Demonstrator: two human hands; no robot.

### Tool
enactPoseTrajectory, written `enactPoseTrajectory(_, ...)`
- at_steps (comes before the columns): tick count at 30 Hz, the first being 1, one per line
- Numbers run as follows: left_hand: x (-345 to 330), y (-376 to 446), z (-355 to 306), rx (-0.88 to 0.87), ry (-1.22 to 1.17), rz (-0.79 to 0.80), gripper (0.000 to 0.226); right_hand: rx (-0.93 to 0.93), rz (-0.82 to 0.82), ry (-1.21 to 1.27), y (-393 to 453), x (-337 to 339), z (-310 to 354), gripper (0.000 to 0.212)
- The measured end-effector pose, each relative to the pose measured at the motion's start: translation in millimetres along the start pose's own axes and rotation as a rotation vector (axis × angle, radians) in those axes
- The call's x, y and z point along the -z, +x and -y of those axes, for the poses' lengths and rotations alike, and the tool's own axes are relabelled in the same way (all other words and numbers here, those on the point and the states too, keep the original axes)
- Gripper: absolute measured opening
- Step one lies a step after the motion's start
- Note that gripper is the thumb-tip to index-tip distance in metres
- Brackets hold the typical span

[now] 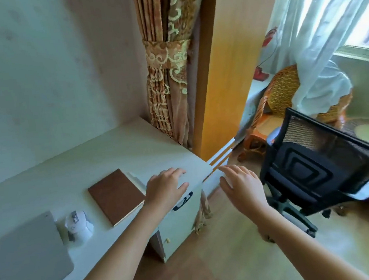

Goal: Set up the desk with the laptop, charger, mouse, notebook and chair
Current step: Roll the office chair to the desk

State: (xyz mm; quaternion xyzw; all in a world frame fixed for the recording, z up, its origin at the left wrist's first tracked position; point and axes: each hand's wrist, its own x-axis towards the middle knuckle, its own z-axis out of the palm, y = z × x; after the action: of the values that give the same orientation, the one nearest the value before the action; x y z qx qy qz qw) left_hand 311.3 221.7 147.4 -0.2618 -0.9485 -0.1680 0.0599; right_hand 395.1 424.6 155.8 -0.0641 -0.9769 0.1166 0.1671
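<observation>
Laptop [20, 259], lid closed, lies flat on the white tabletop [73, 174] at the lower left edge of view. Just right of it sits a small white device [78, 226] with a dark cable; its type cannot be told. Further right lies the notebook [116, 195], brown cover up, closed, flat on the tabletop and apart from the device. A thin white item [136, 179] shows along the notebook's right edge, partly hidden by the left hand.

Left hand [167, 187] is stretched out over the right end of the tabletop, fingers [175, 171] straight and slightly apart, holding nothing; whether it touches the surface cannot be told. Right hand [240, 184] is extended past the tabletop's right corner, above the floor [214, 262], fingers straight and spread, holding nothing. It is near the chair [314, 167] but apart from it.

Chair, black with a mesh back, stands on the wooden floor to the right of the tabletop, well clear of it. Its image is motion-blurred.

A drawer front with a dark handle [183, 201] sits below the tabletop's right end. A patterned curtain [167, 73], tied back, hangs behind the tabletop. A wicker chair [281, 97] stands beyond, under a sheer white curtain [318, 34].
</observation>
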Motion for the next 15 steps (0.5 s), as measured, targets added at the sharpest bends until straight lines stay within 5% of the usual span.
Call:
enactPoseTrajectory(3, -10, 15, -45, -0.089, -0.002, 0.01, 0.038, -0.049, -0.029, -0.037, -19, 22, -39, 0.048)
enactPoseTrajectory(8, -38, 51, -134, -0.218, -0.045, 0.04, 0.039, -0.188, -0.122, -0.082, -46, 58, -121, 0.022)
enactPoseTrajectory(15, -104, 105, -277, -0.357, -0.112, 0.086, 0.039, -0.314, -0.144, -0.144, -61, 97, -263, 0.031)
